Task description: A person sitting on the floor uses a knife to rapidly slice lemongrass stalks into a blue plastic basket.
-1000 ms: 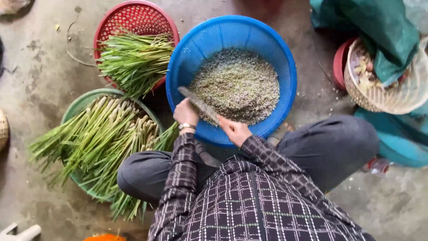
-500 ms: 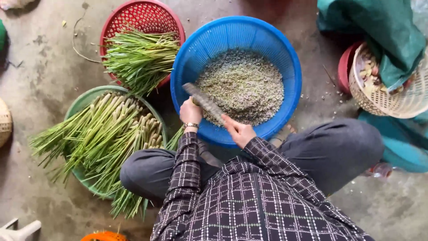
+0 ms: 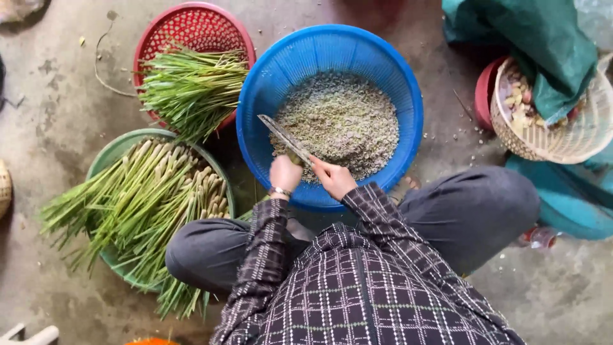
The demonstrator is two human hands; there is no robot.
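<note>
A: Where is the knife [image 3: 284,138]?

B: Over the blue basket [image 3: 408,108] of chopped bits, blade aimed at ten o'clock. Your right hand [image 3: 333,179] is wrapped round its handle; your left hand [image 3: 285,174] is closed on a short stalk, barely visible.

A: How does it handle?

B: Likely light, stiff and sharp-edged. Keep hold of the handle. Whole stalks [image 3: 147,204] lie at eight o'clock.

the floor [image 3: 57,121] was bare grey concrete, stained and scuffed, strewn with small crumbs at the right. a dry twig [image 3: 105,70] lay at the far left. daylight fell soft and even, with faint shadows.
</note>
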